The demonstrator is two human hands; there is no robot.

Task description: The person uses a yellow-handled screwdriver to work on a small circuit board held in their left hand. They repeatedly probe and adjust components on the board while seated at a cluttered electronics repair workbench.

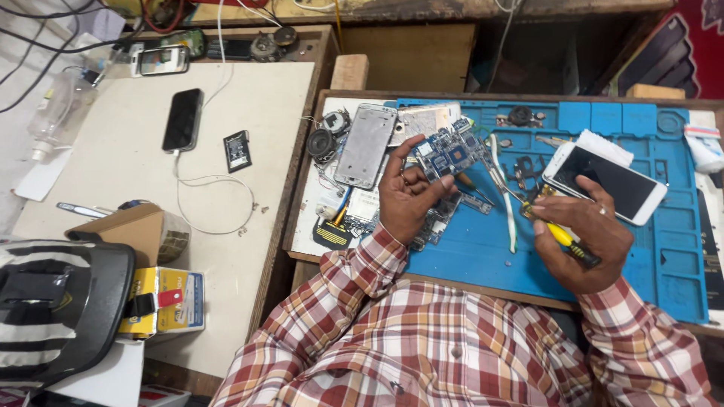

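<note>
Blue repair mat (483, 249) on the table, cluttered with parts. My left hand (409, 197) pinches a blue circuit board (451, 153) above the mat's left edge. My right hand (584, 234) grips a yellow-handled screwdriver (562, 237), tip towards the board. White smartphone (605, 181) lies just beyond my right hand.

Two hands are at work: the left hand (407, 197) and the right hand (582, 240). There is one blue circuit board (451, 153), one yellow-handled screwdriver (567, 241) and one blue mat (483, 249). Three phones: a white phone (607, 183), a black phone (183, 120) and a silver phone frame (366, 145). One small battery (237, 150), one plastic bottle (56, 109).
</note>
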